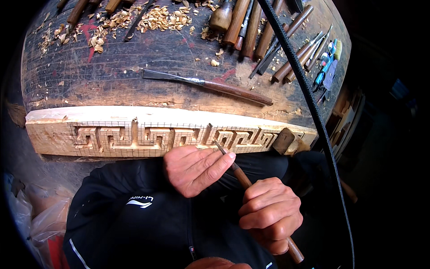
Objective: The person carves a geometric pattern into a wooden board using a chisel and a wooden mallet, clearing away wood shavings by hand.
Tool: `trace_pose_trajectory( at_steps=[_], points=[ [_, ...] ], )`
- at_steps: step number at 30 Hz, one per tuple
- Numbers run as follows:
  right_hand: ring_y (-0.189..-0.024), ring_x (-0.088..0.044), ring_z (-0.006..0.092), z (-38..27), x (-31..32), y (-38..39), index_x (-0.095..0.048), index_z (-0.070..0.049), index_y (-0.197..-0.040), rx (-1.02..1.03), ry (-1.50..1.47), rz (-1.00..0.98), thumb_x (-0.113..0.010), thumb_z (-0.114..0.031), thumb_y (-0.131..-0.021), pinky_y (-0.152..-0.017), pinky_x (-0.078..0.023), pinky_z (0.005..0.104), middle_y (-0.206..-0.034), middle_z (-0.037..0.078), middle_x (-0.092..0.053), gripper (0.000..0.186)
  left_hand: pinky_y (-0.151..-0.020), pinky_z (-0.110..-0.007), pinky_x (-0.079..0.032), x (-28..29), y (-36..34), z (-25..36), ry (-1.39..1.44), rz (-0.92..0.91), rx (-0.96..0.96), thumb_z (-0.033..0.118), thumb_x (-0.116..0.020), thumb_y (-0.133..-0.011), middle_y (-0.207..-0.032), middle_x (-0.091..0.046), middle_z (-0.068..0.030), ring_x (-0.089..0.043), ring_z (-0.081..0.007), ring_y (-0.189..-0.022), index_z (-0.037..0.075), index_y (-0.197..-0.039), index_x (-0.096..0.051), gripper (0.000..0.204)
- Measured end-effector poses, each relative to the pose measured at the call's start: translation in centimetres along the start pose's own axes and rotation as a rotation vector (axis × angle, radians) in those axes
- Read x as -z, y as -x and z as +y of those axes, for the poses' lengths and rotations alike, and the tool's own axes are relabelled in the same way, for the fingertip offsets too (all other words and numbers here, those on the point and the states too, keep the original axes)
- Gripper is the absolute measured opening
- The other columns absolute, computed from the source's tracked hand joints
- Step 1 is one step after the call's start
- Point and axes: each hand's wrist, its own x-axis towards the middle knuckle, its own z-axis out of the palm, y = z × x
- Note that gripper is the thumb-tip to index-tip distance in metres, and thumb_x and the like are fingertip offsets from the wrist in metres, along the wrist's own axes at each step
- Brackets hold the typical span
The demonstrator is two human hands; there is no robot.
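A long pale wooden board, pencilled with a grid and carved with an angular meander relief, lies along the bench's near edge. A slim chisel with a wooden handle slants up to the relief, its tip at the carving right of centre. My right hand is closed round the handle. My left hand rests at the board's lower edge, fingers pressed together on the chisel's metal shank; its thumb is hidden. A wooden block sits on the board's right end. Another long chisel lies just behind the board.
The worn dark bench holds curled shavings, several wood-handled tools and a small brush at the back. A black cord runs diagonally down the right side. Clear plastic bags are at the lower left.
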Motion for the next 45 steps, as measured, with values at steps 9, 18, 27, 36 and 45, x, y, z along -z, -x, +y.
trace_pose_trajectory(
  at_steps=[9,18,27,36,45],
  points=[
    [-0.044,-0.049,0.0216,1.1,-0.1,-0.6,-0.044,-0.005,-0.064,-0.023,-0.015,-0.029,-0.055,-0.028,-0.122,-0.042,-0.030,0.0330,-0.070,0.021,-0.066,0.063,-0.062,-0.029,-0.059,0.1,0.6,0.3,-0.012,0.011,0.063,0.001,-0.077,-0.093,-0.103,-0.083,-0.0214,-0.084,-0.0241,-0.086,-0.015,-0.131,-0.074,0.042],
    [-0.041,-0.045,0.0203,2.0,-1.5,-0.5,-0.047,-0.002,-0.063,0.140,0.106,-0.131,-0.060,-0.017,-0.116,-0.041,-0.027,0.0343,-0.067,0.022,-0.064,0.057,-0.059,-0.027,-0.055,0.3,-0.1,0.2,0.017,0.023,0.042,0.005,-0.079,-0.093,-0.105,-0.084,-0.0212,-0.083,-0.0218,-0.084,-0.011,-0.131,-0.076,0.041],
    [-0.042,-0.055,0.0236,0.1,-3.1,2.1,-0.049,-0.003,-0.065,0.135,0.193,0.083,-0.059,-0.027,-0.121,-0.040,-0.032,0.0317,-0.067,0.021,-0.067,0.062,-0.057,-0.027,-0.052,-0.2,0.0,0.3,0.066,0.073,0.004,0.008,-0.081,-0.094,-0.098,-0.083,-0.0162,-0.083,-0.0223,-0.084,-0.008,-0.131,-0.078,0.040],
    [-0.044,-0.056,0.0235,0.2,-2.4,1.6,-0.051,-0.003,-0.066,0.061,0.155,0.053,-0.056,-0.028,-0.122,-0.041,-0.032,0.0312,-0.070,0.023,-0.068,0.061,-0.057,-0.028,-0.053,-0.2,0.3,0.1,0.023,0.073,0.001,0.009,-0.082,-0.095,-0.097,-0.082,-0.0184,-0.083,-0.0226,-0.082,-0.010,-0.130,-0.077,0.040],
    [-0.039,-0.050,0.0160,-0.1,-2.8,-1.1,-0.043,-0.008,-0.066,-0.091,0.258,0.082,-0.051,-0.032,-0.124,-0.038,-0.034,0.0279,-0.061,0.014,-0.063,0.063,-0.058,-0.030,-0.056,-0.3,0.1,0.1,0.020,0.075,0.031,0.007,-0.080,-0.094,-0.097,-0.082,-0.0189,-0.083,-0.0237,-0.083,-0.012,-0.131,-0.076,0.042]
  ],
)
